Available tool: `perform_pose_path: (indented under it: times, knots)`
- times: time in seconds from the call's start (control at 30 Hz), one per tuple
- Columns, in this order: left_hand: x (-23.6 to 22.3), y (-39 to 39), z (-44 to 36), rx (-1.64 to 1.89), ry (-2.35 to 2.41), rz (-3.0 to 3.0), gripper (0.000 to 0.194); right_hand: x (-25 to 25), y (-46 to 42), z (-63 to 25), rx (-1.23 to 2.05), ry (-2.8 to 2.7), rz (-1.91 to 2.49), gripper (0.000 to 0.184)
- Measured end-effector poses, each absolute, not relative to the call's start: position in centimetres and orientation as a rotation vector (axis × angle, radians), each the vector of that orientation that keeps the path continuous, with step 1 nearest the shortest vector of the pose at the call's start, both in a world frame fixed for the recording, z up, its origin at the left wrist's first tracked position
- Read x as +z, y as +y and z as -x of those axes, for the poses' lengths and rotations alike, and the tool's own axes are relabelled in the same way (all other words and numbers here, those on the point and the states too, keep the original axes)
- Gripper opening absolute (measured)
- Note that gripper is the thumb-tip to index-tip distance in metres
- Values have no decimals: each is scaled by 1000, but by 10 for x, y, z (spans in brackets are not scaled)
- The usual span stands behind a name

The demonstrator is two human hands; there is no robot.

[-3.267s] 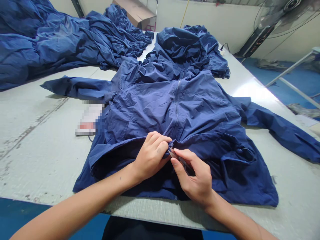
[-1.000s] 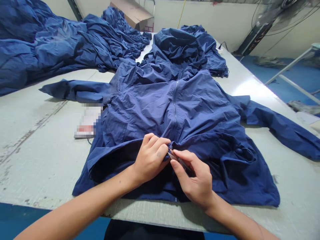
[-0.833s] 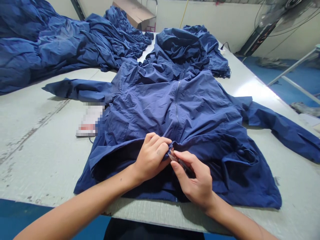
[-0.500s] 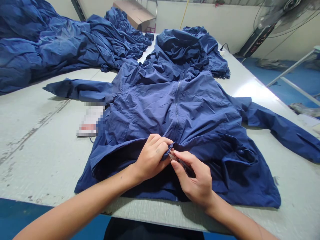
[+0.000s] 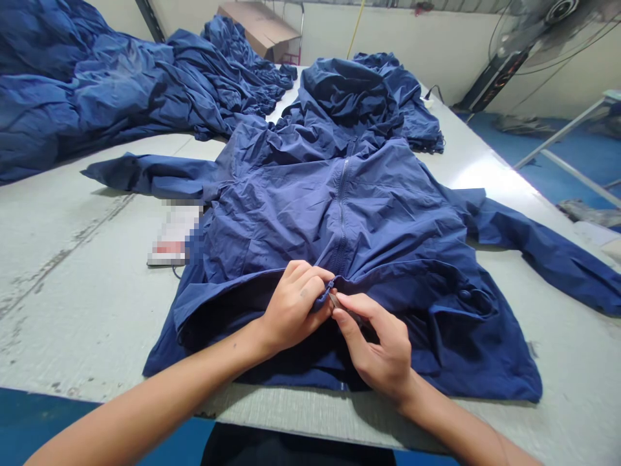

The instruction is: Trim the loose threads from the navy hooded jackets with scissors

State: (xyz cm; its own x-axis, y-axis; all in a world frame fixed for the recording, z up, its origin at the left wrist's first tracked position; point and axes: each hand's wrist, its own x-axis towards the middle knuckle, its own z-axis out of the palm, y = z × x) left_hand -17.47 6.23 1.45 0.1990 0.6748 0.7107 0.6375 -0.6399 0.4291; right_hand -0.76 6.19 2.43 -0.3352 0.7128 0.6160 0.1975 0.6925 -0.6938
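A navy blue jacket (image 5: 291, 207) lies front up, its hem toward me and its sleeves spread to both sides. Its front zipper (image 5: 342, 207) runs closed down the middle. My left hand (image 5: 297, 304) is closed on the jacket's hem at the zipper's lower end. Close beside it, my right hand (image 5: 378, 340) pinches small metal thread snips (image 5: 336, 301), mostly hidden by the fingers, with the pointed tip at the zipper end. A hang tag (image 5: 171, 236), blurred out, rests by the jacket's left side.
Heaped navy garments (image 5: 121, 90) cover the back left of the pale, worn table (image 5: 58, 285). More navy fabric (image 5: 417, 103) is bunched beyond the jacket's hood. A cardboard box (image 5: 259, 26) stands at the back, a fan (image 5: 557, 19) and a metal frame (image 5: 563, 136) at the right.
The snips' tip has shifted slightly at the zipper end, and less of the tool shows between the right fingers. Both hands stay in nearly the same place.
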Motion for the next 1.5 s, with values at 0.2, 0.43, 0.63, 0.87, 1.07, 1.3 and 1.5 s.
perform_pose_path:
  times: [0.2,0.43,0.63,0.87,1.07,1.3,1.5]
  knots:
    - [14,62,175,1456,1331,-2397,14,24,61,7,636,-1879,706,30]
    - [14,63,175,1461,1382,-2450,14,26,61,7,617,-1872,740,27]
    - [15,62,177,1433,1432,-2545,15,29,60,6,577,-1900,778,21]
    - [17,61,179,1401,1486,-2635,17,33,60,4,555,-1937,784,21]
    - [18,62,181,1395,1488,-2679,18,38,62,2,546,-1962,803,17]
    - [21,62,181,1382,1498,-2702,19,42,65,2,502,-1960,800,14]
    - [21,62,181,1356,1503,-2725,20,44,67,1,495,-1971,828,11]
